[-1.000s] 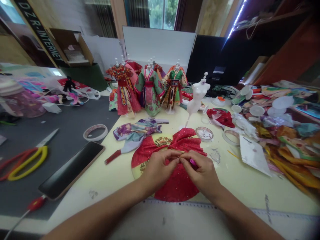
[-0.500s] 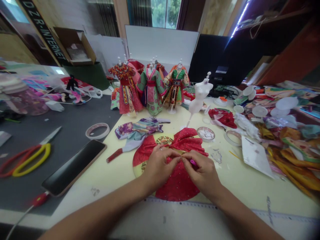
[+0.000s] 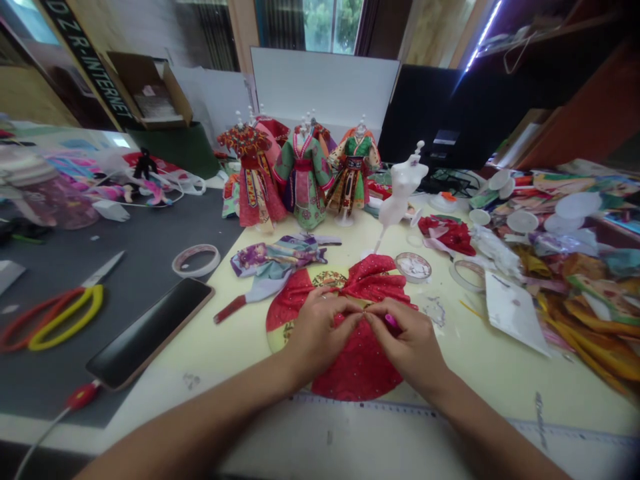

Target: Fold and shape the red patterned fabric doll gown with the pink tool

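Head view, and there it is: the left hand (image 3: 323, 337) and right hand (image 3: 410, 350) pinch gathered red dotted fabric (image 3: 357, 373) fingertip to fingertip, a small pink object (image 3: 391, 321) showing by the right thumb!

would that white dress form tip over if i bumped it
Probably: the white plastic dress form sits on one thin rod, so it looks top-heavy. It also looks hollow and light, so a small bump could likely tip it.
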Demonstrator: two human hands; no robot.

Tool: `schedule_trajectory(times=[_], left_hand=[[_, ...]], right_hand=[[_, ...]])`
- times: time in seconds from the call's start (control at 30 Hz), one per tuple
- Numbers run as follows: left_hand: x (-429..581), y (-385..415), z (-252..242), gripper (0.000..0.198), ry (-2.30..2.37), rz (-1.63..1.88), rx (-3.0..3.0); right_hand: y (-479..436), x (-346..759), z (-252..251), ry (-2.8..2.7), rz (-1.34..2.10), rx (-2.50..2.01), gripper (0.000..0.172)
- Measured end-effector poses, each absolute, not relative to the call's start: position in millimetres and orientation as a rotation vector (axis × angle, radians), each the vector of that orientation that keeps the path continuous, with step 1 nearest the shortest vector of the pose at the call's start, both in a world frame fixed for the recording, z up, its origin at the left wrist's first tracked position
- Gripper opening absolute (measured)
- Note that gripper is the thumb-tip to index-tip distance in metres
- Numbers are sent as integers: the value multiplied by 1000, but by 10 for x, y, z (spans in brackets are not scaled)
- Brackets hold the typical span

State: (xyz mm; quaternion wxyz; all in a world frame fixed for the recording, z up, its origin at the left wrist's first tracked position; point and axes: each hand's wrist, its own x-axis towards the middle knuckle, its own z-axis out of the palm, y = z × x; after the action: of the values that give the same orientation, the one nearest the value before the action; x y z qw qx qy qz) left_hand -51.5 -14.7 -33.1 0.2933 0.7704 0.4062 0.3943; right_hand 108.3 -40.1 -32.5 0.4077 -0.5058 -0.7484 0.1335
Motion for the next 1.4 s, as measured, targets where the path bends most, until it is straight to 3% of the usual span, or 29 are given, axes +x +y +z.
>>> schedule_trajectory(times=[0.23,0.77,1.1,1.3,1.4], left_hand=[[-512,-146,-269,9,1069,999,1949],[-505,-145,-253,12,1100,896,1966],[-481,-222,-372,15,1026,1265,2613],[-474,-121,-318,9,1042,1079,1616],[-465,-52,-361,16,957,1042,1239]], right_hand=[[-385,1083,-290,-1823,443,-1297,7],[-398,1105,-381,-2049,253,-1185,12],[-334,1123,-408,-1918,169,-1417,9],[-249,1203,-282,-1508,915,-1463,24],[-258,1175,-271,-1366,1188,-1403,29]])
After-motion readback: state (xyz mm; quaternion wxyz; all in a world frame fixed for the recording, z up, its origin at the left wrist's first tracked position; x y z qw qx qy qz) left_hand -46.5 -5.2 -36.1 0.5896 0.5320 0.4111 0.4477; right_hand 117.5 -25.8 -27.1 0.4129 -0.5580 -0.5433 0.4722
